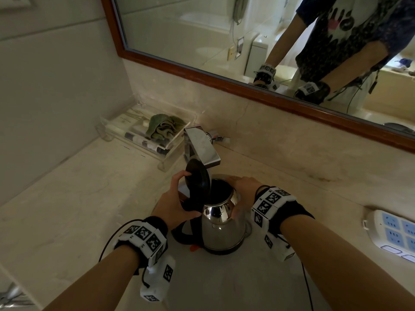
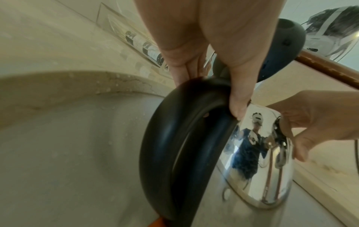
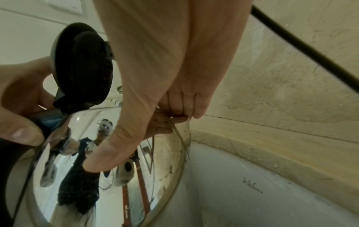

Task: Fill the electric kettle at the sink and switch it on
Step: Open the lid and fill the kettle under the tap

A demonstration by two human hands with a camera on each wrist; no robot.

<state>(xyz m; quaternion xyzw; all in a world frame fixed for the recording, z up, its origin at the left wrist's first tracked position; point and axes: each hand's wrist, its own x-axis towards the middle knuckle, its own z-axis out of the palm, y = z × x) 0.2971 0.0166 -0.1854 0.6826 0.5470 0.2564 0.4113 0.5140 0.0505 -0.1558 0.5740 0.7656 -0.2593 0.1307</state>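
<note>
Down low, kettle (image 1: 221, 223) standing in the sink bowl (image 1: 224, 288) — mouth under the tap (image 1: 203, 145), ready for water. Left hand (image 1: 173, 203) curled round the handle, lid (image 1: 197, 182) tipped open. Right hand (image 1: 243, 194) wrapped round the shiny side — steadying, probably.

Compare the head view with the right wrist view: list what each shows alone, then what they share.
Head view only: the square chrome tap above the kettle, the wood-framed mirror, a clear plastic tray of toiletries and a white power strip.

Right wrist view only: small dark handwriting on the white sink wall.

Both: the shiny steel kettle with its round black lid raised, the left hand gripping the handle, and the right hand with fingers on the rim.
</note>
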